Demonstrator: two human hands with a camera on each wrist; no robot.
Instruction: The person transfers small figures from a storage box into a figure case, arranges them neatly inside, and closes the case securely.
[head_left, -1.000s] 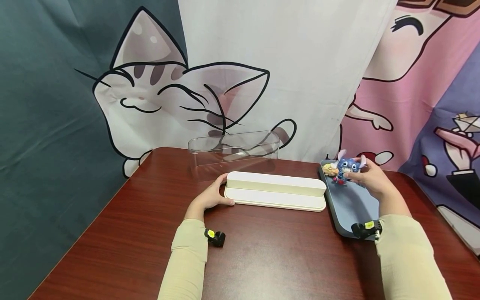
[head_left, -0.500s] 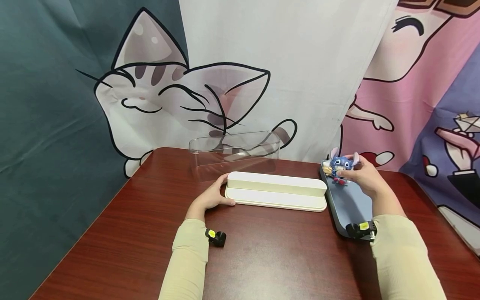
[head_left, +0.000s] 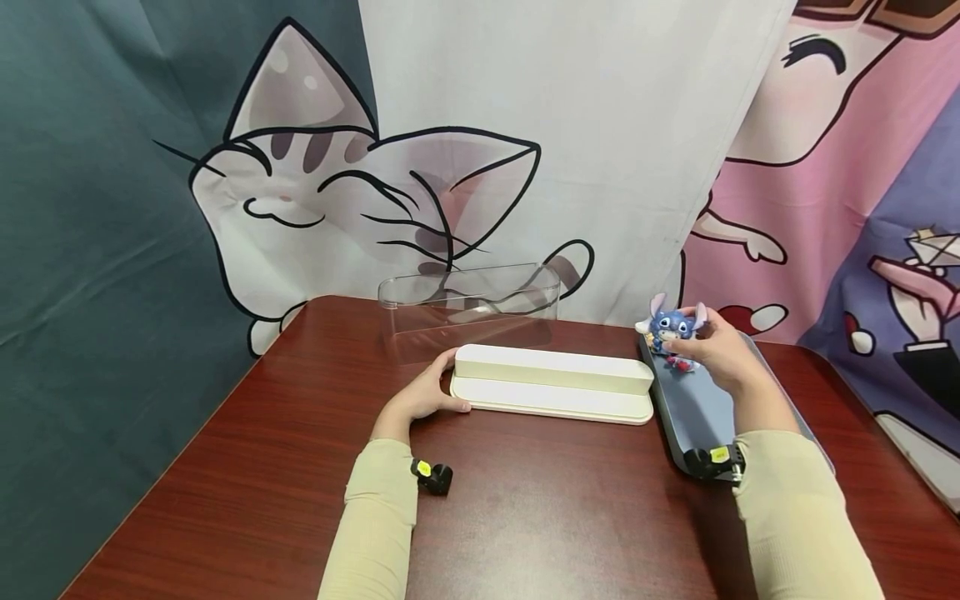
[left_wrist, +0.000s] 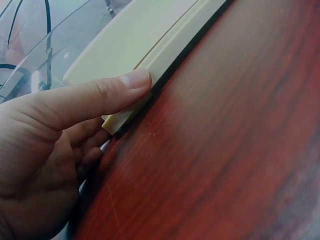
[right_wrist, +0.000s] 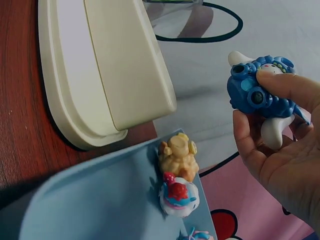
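Observation:
My right hand (head_left: 716, 350) holds a blue cartoon figurine (head_left: 670, 329) with big pale ears, above the far left corner of the blue-grey tray (head_left: 708, 417). In the right wrist view, thumb and fingers pinch the figurine (right_wrist: 257, 90) from both sides, clear of the tray. A cream two-step display stand (head_left: 551, 379) lies on the table just left of the tray. My left hand (head_left: 423, 387) grips the stand's left end. Seen from the left wrist, the thumb presses on the stand's front edge (left_wrist: 165, 57), with the other fingers partly hidden behind the end.
Several small figurines stay in the tray, among them a yellowish one (right_wrist: 180, 157) and a white one with a red top (right_wrist: 179, 196). Behind the stand, a clear plastic cover (head_left: 472, 304) stands on the dark red wooden table (head_left: 540, 508). A printed cloth (head_left: 637, 125) hangs behind.
My right hand has moved left with the blue figurine, from over the tray toward its far left corner. The left hand and the stand have stayed in place.

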